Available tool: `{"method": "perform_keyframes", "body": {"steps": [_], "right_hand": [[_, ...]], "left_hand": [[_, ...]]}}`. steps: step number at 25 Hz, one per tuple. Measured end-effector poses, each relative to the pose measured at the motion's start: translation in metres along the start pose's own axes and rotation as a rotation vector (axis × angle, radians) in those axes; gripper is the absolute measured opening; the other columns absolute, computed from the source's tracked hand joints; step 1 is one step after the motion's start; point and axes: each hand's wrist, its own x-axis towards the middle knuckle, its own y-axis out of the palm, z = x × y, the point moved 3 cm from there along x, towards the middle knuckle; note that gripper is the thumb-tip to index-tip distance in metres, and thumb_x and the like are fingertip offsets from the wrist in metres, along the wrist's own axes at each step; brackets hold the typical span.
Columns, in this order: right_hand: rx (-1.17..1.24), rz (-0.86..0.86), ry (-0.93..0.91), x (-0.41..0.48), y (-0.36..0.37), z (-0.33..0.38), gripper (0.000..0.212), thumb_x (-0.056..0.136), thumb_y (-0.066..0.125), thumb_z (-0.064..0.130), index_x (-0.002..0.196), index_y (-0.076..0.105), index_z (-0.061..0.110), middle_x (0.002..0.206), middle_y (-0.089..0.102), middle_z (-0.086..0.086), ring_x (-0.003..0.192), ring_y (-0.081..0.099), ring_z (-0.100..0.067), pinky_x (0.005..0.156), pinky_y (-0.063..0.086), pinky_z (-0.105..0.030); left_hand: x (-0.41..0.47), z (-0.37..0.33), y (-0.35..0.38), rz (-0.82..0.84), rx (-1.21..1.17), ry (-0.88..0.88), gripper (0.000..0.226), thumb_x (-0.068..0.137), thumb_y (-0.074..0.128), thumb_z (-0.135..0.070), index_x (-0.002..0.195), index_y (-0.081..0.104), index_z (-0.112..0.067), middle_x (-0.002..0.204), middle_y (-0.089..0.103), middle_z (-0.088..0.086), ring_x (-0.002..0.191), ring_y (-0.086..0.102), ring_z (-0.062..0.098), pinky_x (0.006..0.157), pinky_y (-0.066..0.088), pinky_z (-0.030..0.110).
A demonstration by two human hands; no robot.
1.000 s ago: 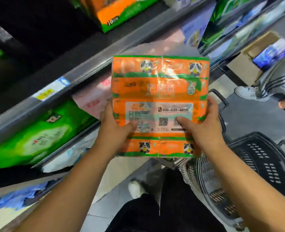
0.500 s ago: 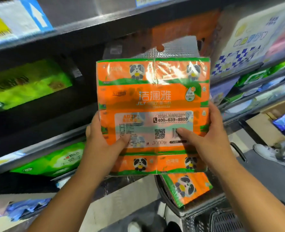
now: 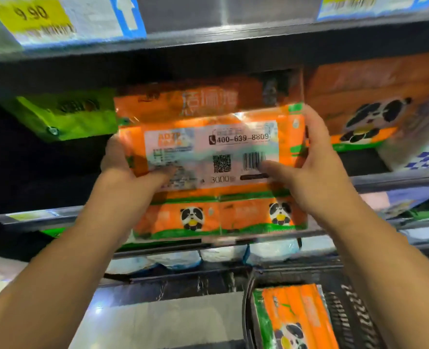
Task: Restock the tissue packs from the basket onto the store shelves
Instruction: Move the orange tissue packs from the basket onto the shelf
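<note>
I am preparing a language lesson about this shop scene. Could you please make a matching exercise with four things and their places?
Things:
1. orange pack with barcode
2. green pack
3. second orange panda pack
4. yellow price tag

Places:
A. in the basket
B. held by left hand and right hand
C. shelf edge, top left
D. on the shelf, left

Pairs: 1-B, 2-D, 3-A, 4-C

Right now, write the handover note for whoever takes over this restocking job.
Left hand: grips the left edge of the orange panda-print plastic tissue pack.
Right hand: grips its right edge, thumb on the barcode label.
Pack: raised at the mouth of the middle shelf, between the green plastic-wrapped pack and the large orange panda pack; not yet released.
Done: pack lifted to the shelf.
Left: push it in and let go, then shelve the second orange panda tissue pack lying in the black plastic basket.
</note>
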Motion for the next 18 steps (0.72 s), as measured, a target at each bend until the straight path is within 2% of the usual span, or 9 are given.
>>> {"method": "perform_keyframes", "body": {"steps": [2,4,6,9,13,16,18], "right_hand": [[-0.006,-0.001,0.004,0.018,0.004,-0.002,0.060,0.075,0.080,0.012,0.119,0.042,0.025,0.109,0.065,0.002,0.095,0.066,-0.012,0.087,0.056,-0.042],[0.010,0.006,0.050,0.026,0.011,-0.012,0.054,0.078,0.078,0.012,0.117,0.041,0.016,0.098,0.066,-0.008,0.081,0.066,-0.027,0.073,0.056,-0.049],[0.037,0.021,0.104,0.026,0.018,-0.023,0.052,0.081,0.076,0.011,0.118,0.041,0.015,0.095,0.064,-0.014,0.080,0.059,-0.039,0.061,0.050,-0.055],[0.035,0.077,0.099,0.032,0.018,-0.034,0.052,0.077,0.080,0.015,0.114,0.043,0.018,0.099,0.064,-0.011,0.084,0.064,-0.037,0.061,0.053,-0.057],[0.006,0.086,0.071,0.049,0.016,-0.040,0.054,0.073,0.084,0.022,0.109,0.044,0.026,0.106,0.065,0.001,0.096,0.066,-0.018,0.078,0.059,-0.042],[-0.049,0.032,0.001,0.063,0.017,-0.038,0.063,0.072,0.083,0.029,0.119,0.042,0.028,0.111,0.063,0.005,0.101,0.063,-0.016,0.088,0.055,-0.040],[-0.096,0.005,-0.033,0.073,0.019,-0.038,0.050,0.074,0.082,0.033,0.106,0.044,0.029,0.107,0.063,0.003,0.097,0.063,-0.015,0.084,0.054,-0.037]], "left_hand": [[0.014,0.000,0.004,-0.024,-0.014,-0.012,0.061,0.047,0.077,-0.053,0.099,0.047,-0.042,0.111,0.064,-0.002,0.099,0.065,0.023,0.086,0.053,0.053],[0.025,0.003,0.010,-0.019,-0.008,-0.019,0.057,0.047,0.078,-0.052,0.094,0.048,-0.042,0.112,0.064,-0.002,0.099,0.065,0.021,0.089,0.052,0.049],[0.029,0.010,0.016,-0.040,0.013,-0.012,0.049,0.058,0.083,-0.046,0.091,0.048,-0.041,0.110,0.064,-0.003,0.098,0.064,0.018,0.089,0.052,0.048],[0.037,0.022,0.020,-0.085,-0.032,-0.011,0.038,0.071,0.083,-0.032,0.095,0.053,-0.035,0.099,0.069,-0.008,0.093,0.066,0.015,0.088,0.053,0.047],[0.051,0.015,0.022,-0.070,-0.062,0.073,0.041,0.069,0.084,-0.029,0.102,0.061,-0.037,0.096,0.073,-0.016,0.091,0.070,0.010,0.087,0.054,0.043],[0.059,0.009,0.025,-0.080,-0.111,0.139,0.036,0.074,0.080,-0.023,0.098,0.058,-0.040,0.088,0.071,-0.025,0.078,0.070,0.000,0.062,0.056,0.025],[0.067,0.010,0.031,-0.106,-0.135,0.131,0.032,0.077,0.078,-0.023,0.093,0.055,-0.040,0.076,0.068,-0.030,0.065,0.066,-0.007,0.045,0.048,0.013]]}}
